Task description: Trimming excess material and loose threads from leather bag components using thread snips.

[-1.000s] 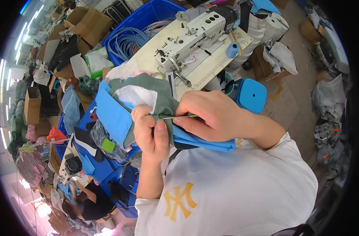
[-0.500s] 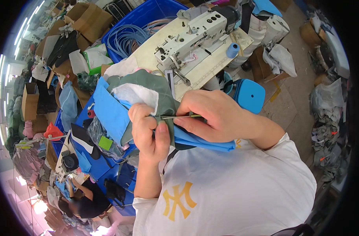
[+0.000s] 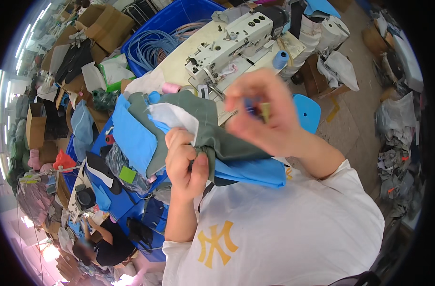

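A dark green fabric piece (image 3: 236, 138) hangs in front of my chest, with bright blue fabric (image 3: 134, 136) and a white layer (image 3: 177, 114) on it. My left hand (image 3: 185, 159) pinches a gathered fold of the green fabric between thumb and fingers. Off the fabric, up and to the right, my right hand (image 3: 267, 117) is curled and smeared by motion. A small hand tool (image 3: 262, 110) with blue and yellow-green parts is in its fingers. A thin metal tip points left from it; its exact kind is blurred.
Beyond the fabric stands a white sewing machine (image 3: 231, 47) on a pale table, with a blue thread cone (image 3: 280, 59) and a pink spool (image 3: 171, 87). A blue bin (image 3: 131, 47) holds coiled cords. A blue stool (image 3: 306, 114) is at right. Another person (image 3: 110, 240) works at lower left.
My right hand has lifted the small tool away from the fabric fold, up and to the right. My left hand keeps its pinch; the green fabric now spreads out more to the right.
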